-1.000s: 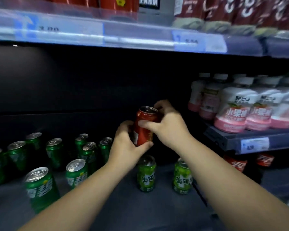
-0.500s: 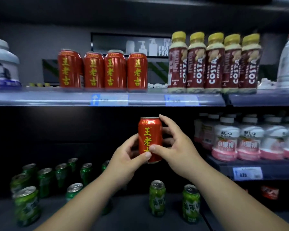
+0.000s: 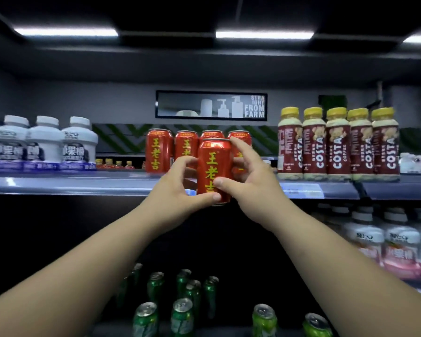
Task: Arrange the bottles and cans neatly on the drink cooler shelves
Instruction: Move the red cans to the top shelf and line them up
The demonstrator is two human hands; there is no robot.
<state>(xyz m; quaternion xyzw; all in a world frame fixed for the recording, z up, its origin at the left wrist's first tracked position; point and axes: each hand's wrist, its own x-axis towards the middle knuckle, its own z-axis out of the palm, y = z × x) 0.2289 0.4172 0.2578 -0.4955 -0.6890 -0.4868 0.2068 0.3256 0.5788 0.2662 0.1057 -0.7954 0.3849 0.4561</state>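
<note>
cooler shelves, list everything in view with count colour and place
held can: one, red with yellow characters, in front of the upper shelf edge
shelf cans: four, red, upper shelf middle, behind the held can
coffee bottles: five, dark red with yellow caps, upper shelf right
dark-label bottles: at least four, white, upper shelf left
pink-label bottles: several, white, lower shelf right
green cans: at least eight, green, bottom shelf
small bottles: four, yellow caps, far back, left of shelf cans
sign: one, black with white lettering, back wall
left hand: grips the held can low
right hand: grips the held can's right side
</note>
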